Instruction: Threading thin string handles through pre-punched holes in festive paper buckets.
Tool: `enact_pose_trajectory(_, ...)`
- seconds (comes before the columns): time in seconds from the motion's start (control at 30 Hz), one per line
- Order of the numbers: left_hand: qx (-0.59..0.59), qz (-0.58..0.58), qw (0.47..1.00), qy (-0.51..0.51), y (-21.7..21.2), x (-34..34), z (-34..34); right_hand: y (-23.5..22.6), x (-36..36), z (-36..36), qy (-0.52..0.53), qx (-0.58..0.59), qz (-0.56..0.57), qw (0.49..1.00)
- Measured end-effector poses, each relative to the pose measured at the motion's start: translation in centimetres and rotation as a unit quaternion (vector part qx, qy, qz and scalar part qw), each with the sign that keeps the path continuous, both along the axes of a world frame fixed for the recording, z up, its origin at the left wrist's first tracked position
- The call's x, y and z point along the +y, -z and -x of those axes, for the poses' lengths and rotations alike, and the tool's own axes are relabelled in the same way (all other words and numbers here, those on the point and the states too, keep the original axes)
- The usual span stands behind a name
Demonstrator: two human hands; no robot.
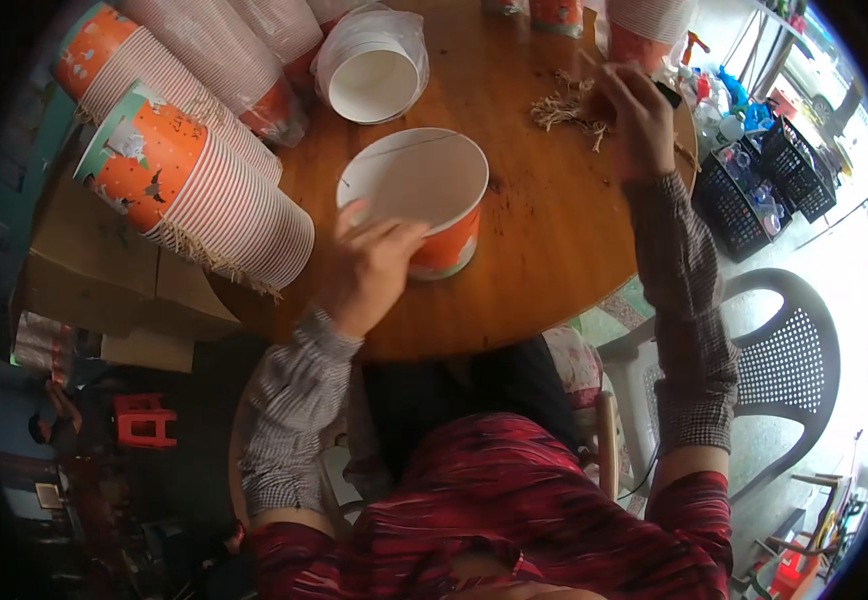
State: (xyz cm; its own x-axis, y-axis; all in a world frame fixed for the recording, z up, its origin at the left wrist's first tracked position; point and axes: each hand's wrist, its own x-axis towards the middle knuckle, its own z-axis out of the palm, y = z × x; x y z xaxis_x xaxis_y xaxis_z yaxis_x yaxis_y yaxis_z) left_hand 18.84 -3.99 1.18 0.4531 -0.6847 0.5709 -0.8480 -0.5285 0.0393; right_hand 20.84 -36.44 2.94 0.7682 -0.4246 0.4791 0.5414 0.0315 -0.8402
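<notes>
Head view, one round wooden table [554,250], seated person, both forearms in checked sleeves.

Item in hand: paper bucket [419,195], large, white inside, orange printed outside, standing upright and mouth-up near the table's near edge. Empty as far as can be seen. Judged light, thin-walled and easily dented; the rolled rim is the stiffest part. The waxy print is likely a little slick. Best taken at the rim or with a palm cupped round the lower wall, not squeezed mid-wall.

Left hand [369,265]: fingers curled around the bucket's near wall and rim, gripping it and steadying it on the table.

Right hand [639,115]: reaches to the far right of the table, fingers bent down onto a loose heap of pale twine pieces [564,110]; whether it has actually pinched any cannot be told. A dark small object shows just beyond the knuckles, too small to identify.

Surroundings:
- Nested stacks of matching buckets [204,190] lying on their sides at the left, close to the held one, twine ends hanging from some rims.
- A second stack of white liners in a clear plastic bag [374,70], mouth facing the camera, just behind the bucket.
- More orange buckets at the far edge.
- Cardboard boxes [104,280] left of the table.
- Grey plastic chair [784,350] at the right, black crates [764,180] with bottles beyond.

Obstructions: the side-lying stacks crowd the left; the stretch between bucket and twine heap is bare wood.
</notes>
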Motion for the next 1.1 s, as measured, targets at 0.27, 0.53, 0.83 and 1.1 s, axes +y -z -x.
enact_pose_trajectory(0.27,0.146,-0.077,0.985,-0.043,-2.5,8.1,0.8,7.6,10.8,8.0,-0.172,0.132,-0.156,0.964)
enact_pose_trajectory(0.53,0.114,0.099,0.988,0.013,-3.0,3.3,3.9,6.9,16.0,11.6,-0.285,0.122,-0.216,0.926)
enact_pose_trajectory(0.83,0.123,0.052,0.991,0.02,-2.0,-0.8,4.9,5.9,16.1,12.4,-0.328,0.161,-0.175,0.914)
enact_pose_trajectory(1.1,0.099,0.008,0.995,-0.02,-2.2,-0.6,6.3,7.3,16.4,12.4,-0.302,0.156,-0.132,0.931)
